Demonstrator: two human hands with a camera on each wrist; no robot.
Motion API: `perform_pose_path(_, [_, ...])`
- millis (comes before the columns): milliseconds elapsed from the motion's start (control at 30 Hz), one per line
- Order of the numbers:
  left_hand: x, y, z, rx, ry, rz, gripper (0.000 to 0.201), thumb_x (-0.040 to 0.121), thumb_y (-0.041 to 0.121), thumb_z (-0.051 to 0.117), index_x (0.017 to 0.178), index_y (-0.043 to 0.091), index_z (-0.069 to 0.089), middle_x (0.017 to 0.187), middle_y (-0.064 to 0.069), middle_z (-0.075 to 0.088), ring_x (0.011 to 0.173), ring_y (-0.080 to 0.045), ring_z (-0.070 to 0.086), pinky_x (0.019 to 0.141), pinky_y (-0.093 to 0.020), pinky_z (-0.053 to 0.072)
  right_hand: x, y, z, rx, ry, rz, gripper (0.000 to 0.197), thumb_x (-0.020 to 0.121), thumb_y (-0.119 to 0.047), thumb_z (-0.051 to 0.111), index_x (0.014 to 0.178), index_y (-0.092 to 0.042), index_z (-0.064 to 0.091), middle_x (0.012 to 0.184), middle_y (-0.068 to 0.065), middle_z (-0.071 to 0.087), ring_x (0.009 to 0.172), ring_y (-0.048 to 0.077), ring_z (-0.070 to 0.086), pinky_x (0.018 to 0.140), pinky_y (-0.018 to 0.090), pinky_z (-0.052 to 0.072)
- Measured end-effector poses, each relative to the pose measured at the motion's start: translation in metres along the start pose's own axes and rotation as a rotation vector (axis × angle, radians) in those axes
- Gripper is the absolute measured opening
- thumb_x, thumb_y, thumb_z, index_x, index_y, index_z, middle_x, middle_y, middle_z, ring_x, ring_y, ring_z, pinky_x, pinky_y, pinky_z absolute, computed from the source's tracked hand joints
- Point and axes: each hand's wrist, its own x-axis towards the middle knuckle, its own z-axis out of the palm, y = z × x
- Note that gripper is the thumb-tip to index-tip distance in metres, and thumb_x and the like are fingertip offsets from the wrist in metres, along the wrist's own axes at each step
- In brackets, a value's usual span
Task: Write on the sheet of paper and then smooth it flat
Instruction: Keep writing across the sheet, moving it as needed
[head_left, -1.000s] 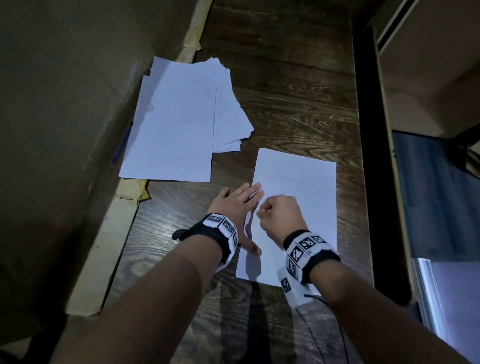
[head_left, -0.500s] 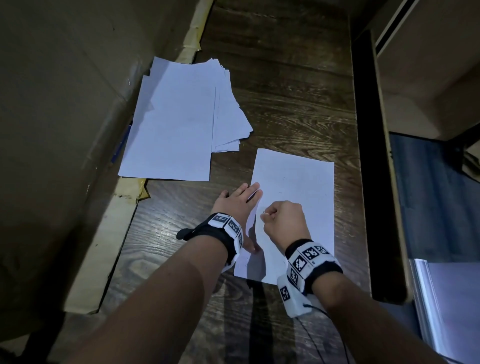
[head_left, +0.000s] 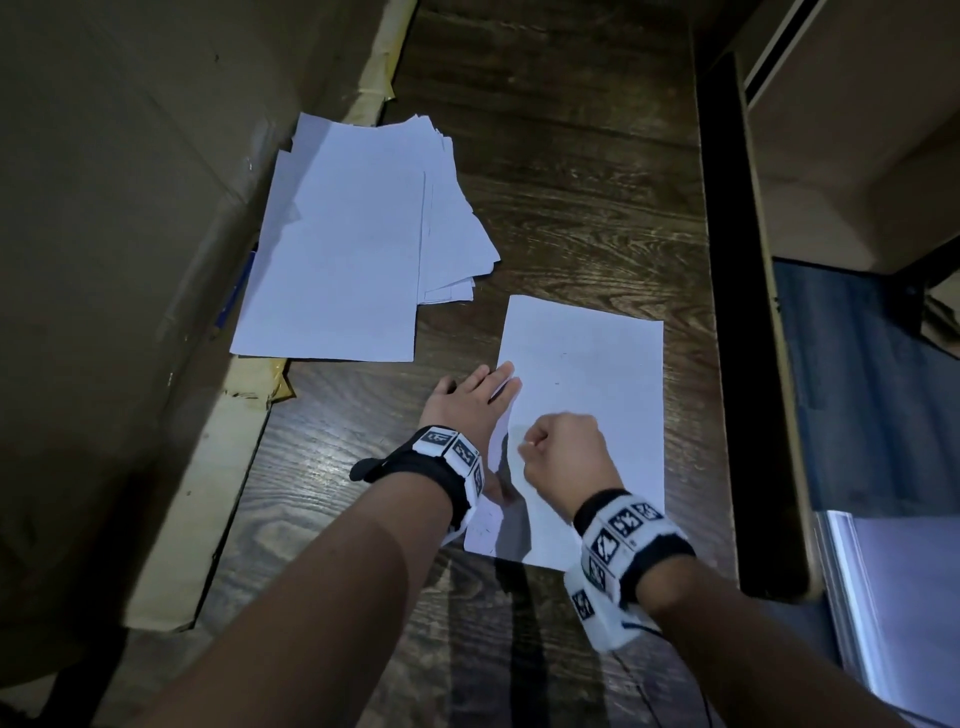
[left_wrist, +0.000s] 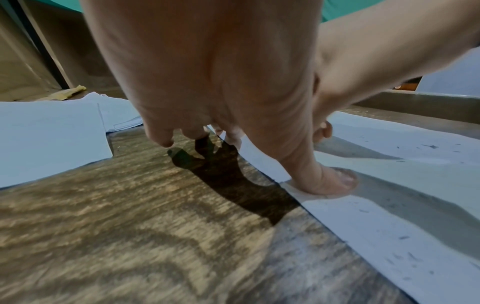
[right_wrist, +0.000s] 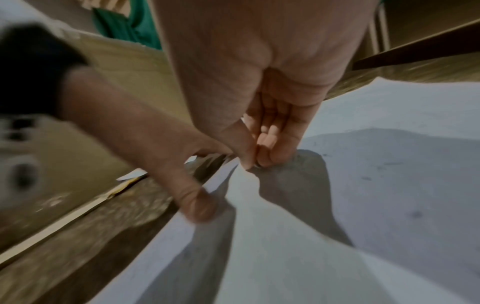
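Note:
A white sheet of paper (head_left: 587, 374) lies on the dark wooden table (head_left: 571, 156), with faint marks on it (left_wrist: 428, 146). My left hand (head_left: 467, 405) lies flat across the sheet's left edge, fingers straight. Its thumb (left_wrist: 324, 183) presses the paper down. My right hand (head_left: 563, 452) is curled into a fist over the sheet's lower left part. In the right wrist view its thumb and fingertips (right_wrist: 255, 162) pinch a small dark pen tip against the paper (right_wrist: 389, 185). The rest of the pen is hidden. The sheet's left edge bows up slightly between the hands.
A loose stack of white sheets (head_left: 353, 249) lies at the back left against a large cardboard box (head_left: 130, 208). A blue thing (head_left: 236, 291) sticks out between them. The table's dark right edge (head_left: 727, 312) runs close to the sheet.
My right fist has slid a little toward me along the sheet. The left hand has stayed on the left edge.

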Motion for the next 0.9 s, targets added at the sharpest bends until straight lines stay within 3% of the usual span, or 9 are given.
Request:
perform_pose_path(67, [0.0, 0.0, 0.0, 0.0, -0.007, 0.003, 0.15, 0.06, 0.082, 0.076, 0.16, 0.022, -0.018, 0.167, 0.006, -0.025, 0.156, -0.02, -0.014, 0.125, -0.051, 0.009, -0.001, -0.001, -0.003, -0.019, -0.032, -0.032, 0.008, 0.084, -0.02, 0.065, 0.078, -0.017, 0.071, 0.079, 0.0, 0.068, 0.077, 0.022, 0.067, 0.074, 0.037, 0.059])
perform_pose_path(233, [-0.002, 0.001, -0.003, -0.004, -0.01, 0.009, 0.146, 0.063, 0.082, 0.074, 0.16, 0.022, -0.018, 0.167, 0.006, -0.025, 0.156, -0.02, -0.014, 0.125, -0.05, 0.008, 0.04, -0.012, -0.013, 0.011, 0.117, -0.004, 0.008, 0.083, -0.018, 0.066, 0.079, -0.013, 0.072, 0.084, 0.007, 0.07, 0.078, 0.027, 0.066, 0.074, 0.036, 0.058])
perform_pose_path(433, [-0.001, 0.0, 0.0, -0.017, -0.007, 0.002, 0.15, 0.061, 0.081, 0.076, 0.16, 0.022, -0.018, 0.166, 0.006, -0.027, 0.156, -0.02, -0.014, 0.125, -0.051, 0.009, -0.004, -0.003, -0.001, -0.047, -0.044, -0.062, 0.01, 0.084, -0.019, 0.064, 0.076, -0.016, 0.069, 0.076, -0.001, 0.067, 0.073, 0.021, 0.065, 0.071, 0.036, 0.058])
perform_pose_path(567, [-0.004, 0.002, -0.004, -0.021, -0.005, 0.007, 0.146, 0.065, 0.079, 0.076, 0.16, 0.021, -0.018, 0.167, 0.006, -0.025, 0.155, -0.019, -0.015, 0.125, -0.05, 0.008, 0.037, -0.013, -0.01, -0.052, 0.052, -0.031, 0.01, 0.082, -0.018, 0.066, 0.075, -0.012, 0.071, 0.078, 0.005, 0.068, 0.074, 0.025, 0.065, 0.072, 0.037, 0.059])
perform_pose_path(767, [0.0, 0.0, 0.001, -0.025, 0.009, -0.001, 0.145, 0.066, 0.074, 0.08, 0.16, 0.023, -0.017, 0.167, 0.007, -0.025, 0.155, -0.019, -0.015, 0.125, -0.05, 0.009, -0.003, -0.005, 0.003, -0.09, -0.063, -0.069, 0.013, 0.083, -0.015, 0.061, 0.072, -0.011, 0.067, 0.075, 0.006, 0.066, 0.071, 0.027, 0.064, 0.068, 0.039, 0.058])
perform_pose_path(900, [-0.004, 0.001, -0.002, -0.05, -0.001, 0.016, 0.146, 0.064, 0.078, 0.077, 0.161, 0.021, -0.015, 0.167, 0.006, -0.024, 0.156, -0.02, -0.014, 0.125, -0.052, 0.008, 0.028, -0.016, -0.007, -0.08, 0.012, -0.053, 0.012, 0.082, -0.015, 0.063, 0.073, -0.013, 0.071, 0.078, 0.007, 0.068, 0.074, 0.026, 0.065, 0.07, 0.037, 0.059])
